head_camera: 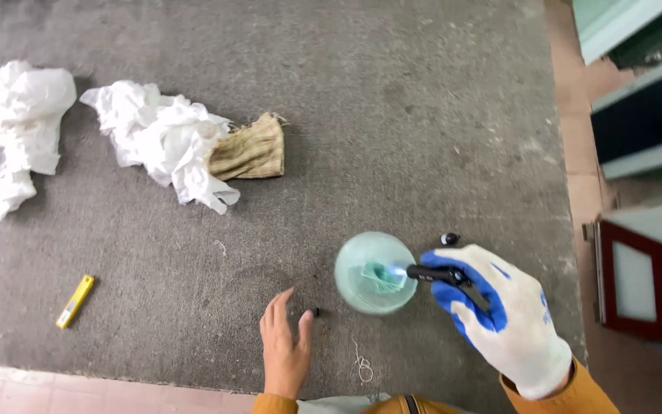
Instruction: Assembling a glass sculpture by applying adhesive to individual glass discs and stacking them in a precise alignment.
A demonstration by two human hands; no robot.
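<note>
Grey felt-like matting (392,115) is covering the work surface. The right hand (499,314), wearing a white glove with blue coating, is closing around a small black torch (442,274) and aiming its blue flame at a pale green glass disc (375,273) lying flat on the matting. The left hand (283,346) is bare, open and holding nothing, its fingertips resting just beside a tiny black piece (316,311). White crumpled paper (158,138) and a folded striped cloth (252,151) are lying well apart. Likely risks: heat scorching the matting under the disc, uneven heating cracking the glass, or the unprotected left hand drifting toward the flame.
</note>
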